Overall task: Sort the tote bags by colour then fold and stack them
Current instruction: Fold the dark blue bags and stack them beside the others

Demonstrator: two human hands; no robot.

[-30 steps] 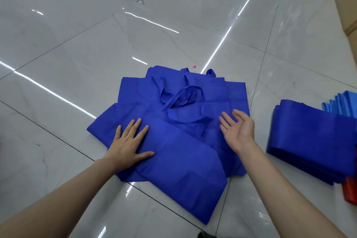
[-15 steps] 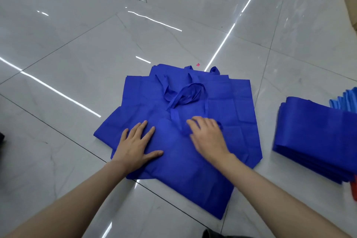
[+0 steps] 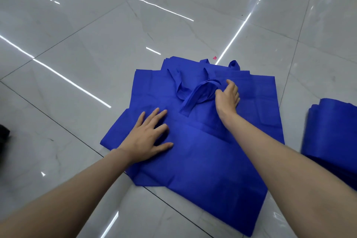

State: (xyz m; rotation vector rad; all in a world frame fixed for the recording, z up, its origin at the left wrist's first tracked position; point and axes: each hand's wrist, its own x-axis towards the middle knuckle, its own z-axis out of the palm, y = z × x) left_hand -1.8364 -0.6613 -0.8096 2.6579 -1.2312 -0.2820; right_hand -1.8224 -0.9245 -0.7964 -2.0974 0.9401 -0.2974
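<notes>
Shiny floor (image 3: 96, 35) | blue tote bags (image 3: 202, 160) look soft, light, floppy | left hand (image 3: 146, 137) flat, pressing | right hand (image 3: 228, 98) grips handle (image 3: 199, 92), best hold

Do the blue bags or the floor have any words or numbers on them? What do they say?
There are no words or numbers to read.
Blue tote bags: plain, no print.
Handles that the right hand grips: plain.
Folded stack: plain.
Pink scrap on the floor: too small to tell.
</notes>
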